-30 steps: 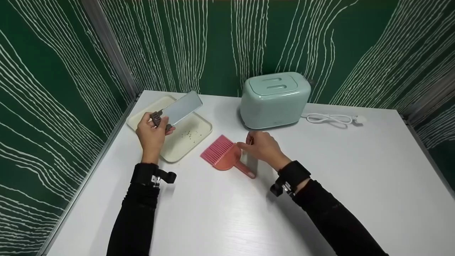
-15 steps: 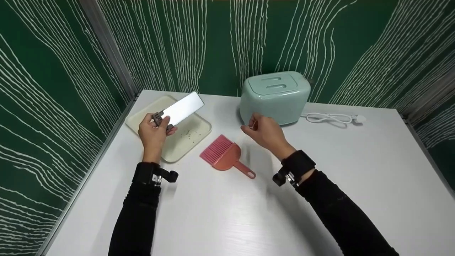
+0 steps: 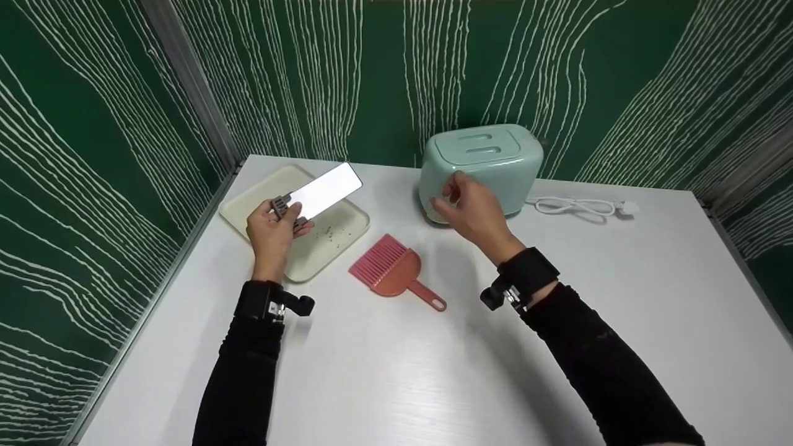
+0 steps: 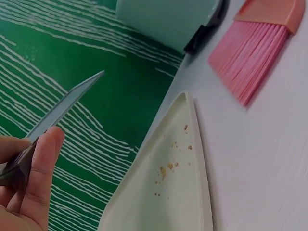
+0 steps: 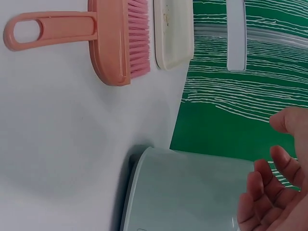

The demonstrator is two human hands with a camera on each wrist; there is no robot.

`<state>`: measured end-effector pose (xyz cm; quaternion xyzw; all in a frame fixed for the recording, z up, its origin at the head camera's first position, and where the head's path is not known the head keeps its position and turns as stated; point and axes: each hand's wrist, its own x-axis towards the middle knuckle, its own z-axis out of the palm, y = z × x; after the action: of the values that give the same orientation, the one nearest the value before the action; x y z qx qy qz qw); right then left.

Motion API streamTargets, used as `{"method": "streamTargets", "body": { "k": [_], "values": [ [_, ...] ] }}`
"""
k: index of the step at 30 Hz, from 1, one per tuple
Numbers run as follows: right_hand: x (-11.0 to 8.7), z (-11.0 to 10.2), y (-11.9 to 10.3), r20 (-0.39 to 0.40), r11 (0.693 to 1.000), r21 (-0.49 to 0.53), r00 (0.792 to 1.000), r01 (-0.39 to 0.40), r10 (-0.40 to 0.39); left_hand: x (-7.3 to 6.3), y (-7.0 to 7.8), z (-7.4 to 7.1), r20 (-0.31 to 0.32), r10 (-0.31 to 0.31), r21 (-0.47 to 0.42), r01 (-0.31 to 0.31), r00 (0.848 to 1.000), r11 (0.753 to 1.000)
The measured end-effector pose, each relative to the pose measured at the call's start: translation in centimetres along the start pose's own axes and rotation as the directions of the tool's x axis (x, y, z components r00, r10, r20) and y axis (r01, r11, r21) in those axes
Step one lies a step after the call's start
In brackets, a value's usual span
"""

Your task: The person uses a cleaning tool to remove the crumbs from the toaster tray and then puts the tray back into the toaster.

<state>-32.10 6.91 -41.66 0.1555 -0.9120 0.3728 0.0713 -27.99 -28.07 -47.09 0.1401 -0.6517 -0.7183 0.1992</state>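
My left hand (image 3: 271,238) grips the dark plastic end of a flat metal crumb tray (image 3: 328,188), thumb on top. The crumb tray is tilted up above a cream tray (image 3: 297,266), its shiny face catching the light in the head view. Small crumbs (image 4: 166,169) lie in the cream tray. My right hand (image 3: 474,214) is in front of the mint green toaster (image 3: 514,179), overlapping its near side in the head view. Its fingers are loosely bent with nothing between them, as the right wrist view also shows. A brush (image 3: 396,275) with pink bristles lies between both hands.
The toaster's white cord (image 3: 576,207) lies looped to its right, ending in a plug (image 3: 627,208). Green panels (image 3: 384,80) with white wavy lines stand behind and beside the white table (image 3: 384,371).
My right hand has moved up and away from the brush toward the toaster. My left hand has shifted slightly right with the crumb tray, whose face now shines brightly.
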Motion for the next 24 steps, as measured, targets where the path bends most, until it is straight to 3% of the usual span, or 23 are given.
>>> {"method": "streamTargets", "body": {
  "k": [9, 16, 24],
  "values": [
    [1.0, -0.4, 0.5, -0.088, 0.996, -0.072, 0.994, 0.058, -0.064, -0.2, -0.4, 0.4, 0.025, -0.079, -0.026, 0.080, 0.997, 0.996],
    [1.6, -0.3, 0.8, -0.159, 0.990, -0.131, 0.984, 0.059, -0.080, -0.4, -1.0, 1.0, 0.059, -0.112, -0.025, 0.114, 0.992, 0.993],
    [2.1, 0.0, 1.0, -0.173, 0.974, -0.216, 0.980, 0.063, -0.102, -0.4, -1.9, 1.9, 0.097, -0.159, -0.018, 0.161, 0.983, 0.987]
  ]
}}
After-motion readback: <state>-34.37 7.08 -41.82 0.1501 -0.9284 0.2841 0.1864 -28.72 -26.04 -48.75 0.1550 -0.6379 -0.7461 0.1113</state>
